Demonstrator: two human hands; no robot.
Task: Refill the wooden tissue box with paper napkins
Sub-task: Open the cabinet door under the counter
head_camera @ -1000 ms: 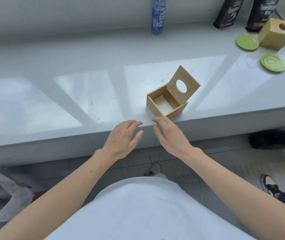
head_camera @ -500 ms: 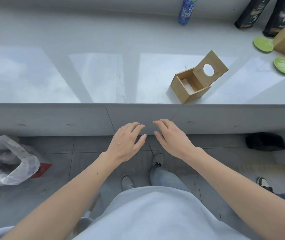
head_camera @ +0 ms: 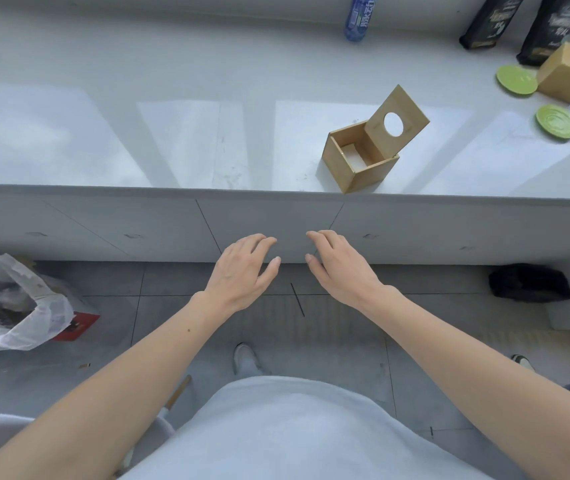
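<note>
The wooden tissue box (head_camera: 359, 161) sits at the counter's (head_camera: 172, 140) front edge, its lid (head_camera: 397, 121) propped open so I can load napkins; something white shows low inside. No napkin stack is visible. My left hand (head_camera: 242, 271) and right hand (head_camera: 339, 268) hover below the box, in front of the counter, fingers (head_camera: 262, 242) loosely spread, holding nothing, free to fetch napkins.

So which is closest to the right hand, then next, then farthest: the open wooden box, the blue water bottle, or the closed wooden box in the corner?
From the right hand, in the head view:
1. Open wooden box, just ahead at the counter's front edge, lid up.
2. Closed wooden box, far right, beside a green plate.
3. Blue water bottle, at the very back against the wall.
The last two are fairly close to call.
</note>
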